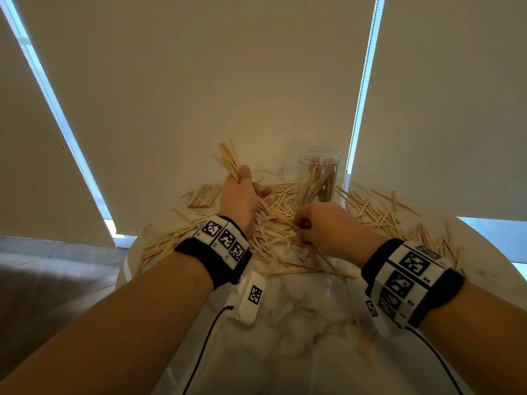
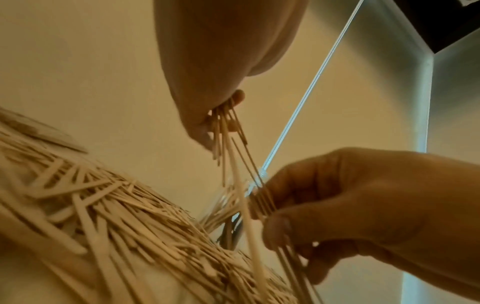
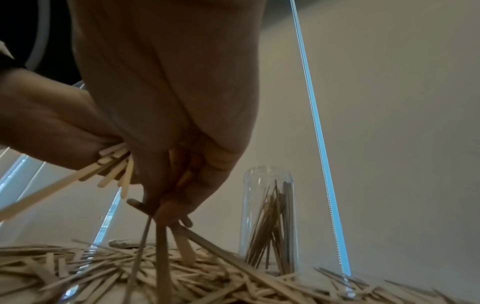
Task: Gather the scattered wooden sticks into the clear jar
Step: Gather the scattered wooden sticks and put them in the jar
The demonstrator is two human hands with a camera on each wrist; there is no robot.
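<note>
The round marble bench (image 1: 308,323) carried a wide heap of scattered wooden sticks (image 1: 273,223), spread from its left edge to its right edge. At the far side of the heap stood the clear jar (image 1: 318,175), upright and open at the top, with some sticks already leaning inside it. To the left of the heap lay a small tidy bundle of sticks (image 1: 204,196). The left hand (image 1: 242,199) was lifted a little above the heap, its fingers (image 2: 207,121) curled tightly round a bunch of sticks (image 1: 229,161) that stuck out above the fist. The right hand (image 1: 328,223) was low on the heap, just before the jar, its fingers (image 3: 176,203) closed together and pinching several sticks.
</note>
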